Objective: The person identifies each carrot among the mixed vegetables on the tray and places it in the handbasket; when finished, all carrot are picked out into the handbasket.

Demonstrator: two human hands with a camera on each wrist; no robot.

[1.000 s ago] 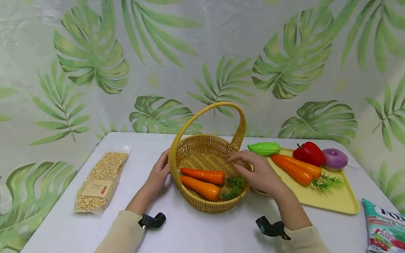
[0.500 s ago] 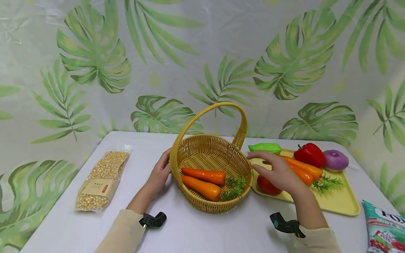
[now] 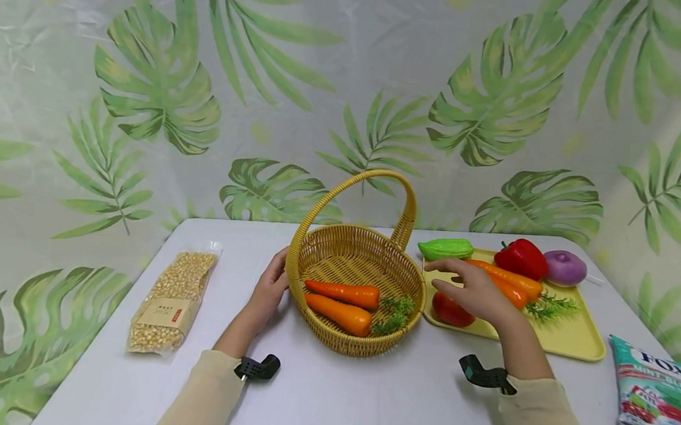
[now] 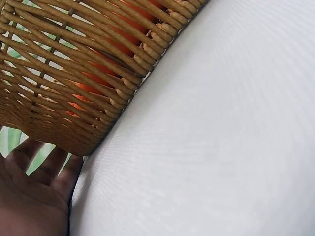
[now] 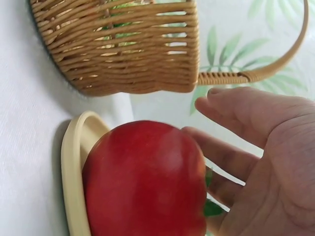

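A wicker basket point(image 3: 368, 234) with a tall handle stands in the middle of the table. Two carrots point(image 3: 340, 295) with green tops lie inside it. My left hand point(image 3: 268, 288) rests against the basket's outer left side, its fingers point(image 4: 49, 164) partly behind the weave. My right hand point(image 3: 474, 291) hovers right of the basket, thumb and fingers apart. Below it a red tomato point(image 5: 145, 179) with green leaves sits on the near left corner of the yellow tray point(image 3: 581, 338). In the right wrist view some fingers reach behind the tomato; contact cannot be told.
On the tray are more carrots point(image 3: 513, 280), a red bell pepper point(image 3: 521, 259) and a purple onion-like vegetable point(image 3: 564, 268). A green bumpy gourd point(image 3: 446, 249) lies at its far left. A corn kernel bag point(image 3: 171, 303) lies left, a Fox's candy bag point(image 3: 662, 396) right.
My right hand has moved right, from over the basket's right rim to above the tomato, which has come into sight. My left hand and the basket stay in place.
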